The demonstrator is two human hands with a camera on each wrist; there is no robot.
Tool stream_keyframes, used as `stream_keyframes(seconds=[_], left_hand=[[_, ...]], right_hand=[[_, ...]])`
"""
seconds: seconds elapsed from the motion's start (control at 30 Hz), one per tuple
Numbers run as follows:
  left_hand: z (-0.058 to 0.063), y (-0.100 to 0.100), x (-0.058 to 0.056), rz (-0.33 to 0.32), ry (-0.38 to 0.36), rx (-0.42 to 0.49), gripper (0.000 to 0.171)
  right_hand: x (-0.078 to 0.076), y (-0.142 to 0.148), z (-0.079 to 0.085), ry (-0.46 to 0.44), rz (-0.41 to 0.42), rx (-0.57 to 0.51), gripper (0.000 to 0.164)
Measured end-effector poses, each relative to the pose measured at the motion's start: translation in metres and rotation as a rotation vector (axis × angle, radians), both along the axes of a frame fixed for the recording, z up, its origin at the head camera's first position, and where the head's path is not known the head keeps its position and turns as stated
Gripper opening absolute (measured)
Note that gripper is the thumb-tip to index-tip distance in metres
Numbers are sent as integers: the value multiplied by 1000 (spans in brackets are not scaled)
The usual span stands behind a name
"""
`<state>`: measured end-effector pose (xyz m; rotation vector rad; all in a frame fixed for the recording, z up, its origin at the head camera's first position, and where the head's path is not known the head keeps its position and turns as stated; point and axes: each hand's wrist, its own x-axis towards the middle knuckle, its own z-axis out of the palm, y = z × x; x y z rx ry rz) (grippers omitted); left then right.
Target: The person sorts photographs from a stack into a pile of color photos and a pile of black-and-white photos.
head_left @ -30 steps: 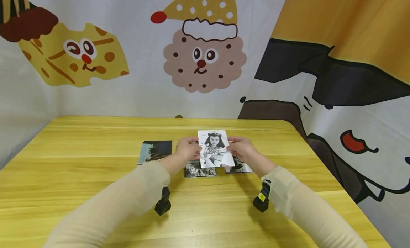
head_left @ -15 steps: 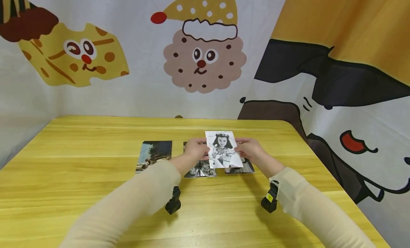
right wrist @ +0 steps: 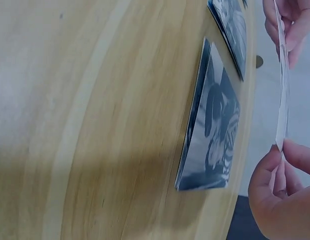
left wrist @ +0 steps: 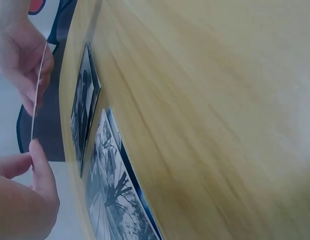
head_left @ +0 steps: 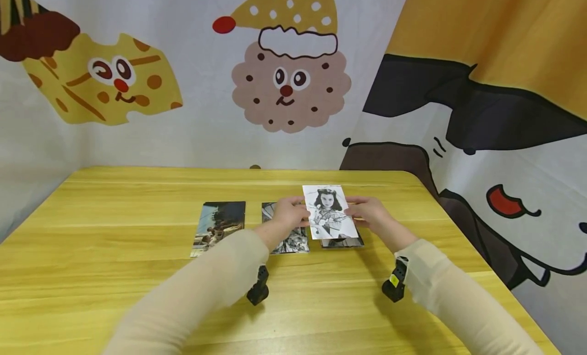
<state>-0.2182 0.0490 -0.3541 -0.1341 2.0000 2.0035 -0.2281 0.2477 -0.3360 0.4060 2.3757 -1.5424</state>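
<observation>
A black-and-white photo card (head_left: 329, 212) of a dark-haired figure is held up between both hands, above the table. My left hand (head_left: 291, 214) pinches its left edge between thumb and fingers, and my right hand (head_left: 370, 212) pinches the right edge. Seen edge-on in the left wrist view, the held card (left wrist: 39, 85) is a thin line well off the table. Below it lies the right-hand stack of photo cards (right wrist: 212, 122), mostly covered by the held card in the head view. The middle stack (head_left: 293, 242) lies partly behind my left hand.
A colour photo card (head_left: 221, 222) lies at the left of the row. All rest on a yellow wood-grain table (head_left: 137, 233). A cartoon-printed curtain (head_left: 202, 141) hangs behind the table's far edge. A black camera is strapped to each wrist.
Both hands have moved right with the held photo card, from over the middle stack to over the right-hand stack. More of the colour photo card at the left now shows.
</observation>
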Motion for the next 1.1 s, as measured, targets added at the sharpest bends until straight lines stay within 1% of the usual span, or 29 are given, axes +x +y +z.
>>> stream_keyframes(seconds=[0.1, 0.3, 0.43, 0.57, 0.7, 0.8, 0.87, 0.97, 1.1], left_hand=[[0, 6, -3, 8, -1, 19, 52], [-2, 15, -5, 39, -5, 7, 50], [-5, 21, -4, 31, 5, 6, 52], [-7, 24, -3, -3, 5, 1, 55], [-10, 26, -1, -63, 0, -39, 59], [-11, 27, -1, -113, -15, -60, 58], [-11, 28, -1, -135, -34, -55, 57], [-10, 29, -1, -150, -69, -26, 57], [-10, 27, -1, -168, -80, -8, 56]], right_hand=[[0, 6, 0, 8, -12, -6, 50], [-2, 14, 1, 15, -25, -5, 49], [-3, 19, -2, 20, -27, 19, 48], [-3, 23, -7, 24, -18, 36, 48], [-3, 26, -13, 13, -14, 53, 46], [-3, 28, -17, 10, -14, 72, 44], [-3, 29, -19, 14, -13, 80, 44], [-3, 32, -20, 25, -13, 89, 43], [-2, 36, -21, 36, -19, 81, 44]])
